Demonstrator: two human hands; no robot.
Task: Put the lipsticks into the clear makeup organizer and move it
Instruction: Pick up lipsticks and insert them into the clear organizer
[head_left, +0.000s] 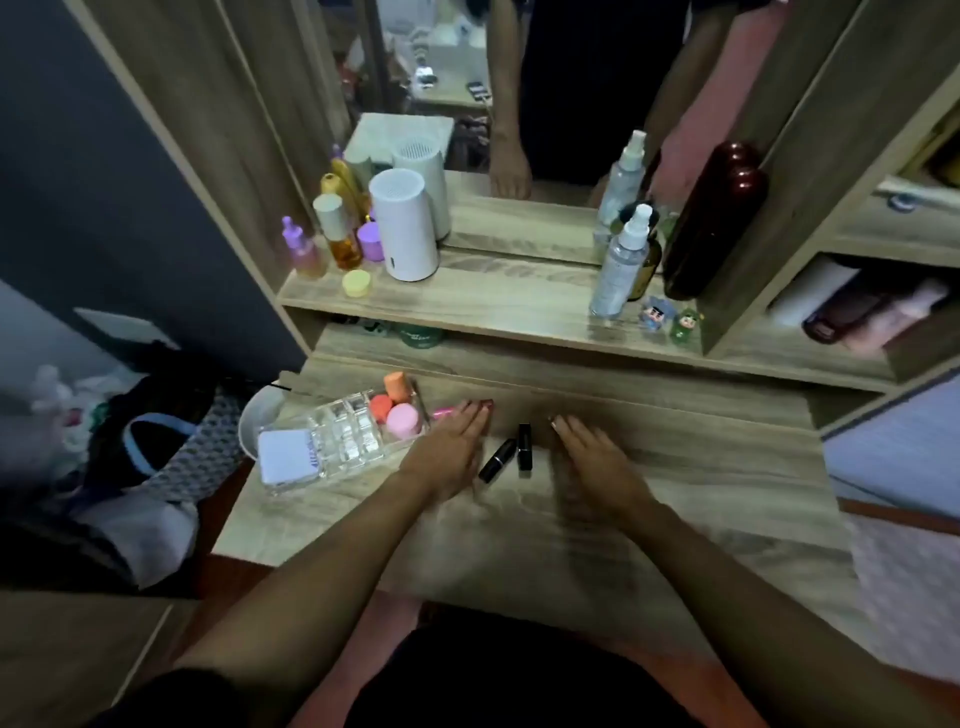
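Note:
Two black lipsticks lie on the wooden table between my hands: one (497, 460) tilted, the other (524, 446) pointing away from me. A pink lipstick (445, 412) lies just beyond my left fingertips. The clear makeup organizer (343, 435) stands at the left of the table, holding pink and orange sponges and a white pad. My left hand (453, 447) rests flat, palm down, between the organizer and the black lipsticks. To the right of them my right hand (592, 457) lies flat as well. Both hands hold nothing.
A raised shelf (493, 306) behind the table carries bottles, a white cylinder (405, 231), a spray bottle (621, 262) and a dark red bottle (711, 223) before a mirror. A white bowl (260, 415) sits left of the organizer. Bags lie on the floor at left.

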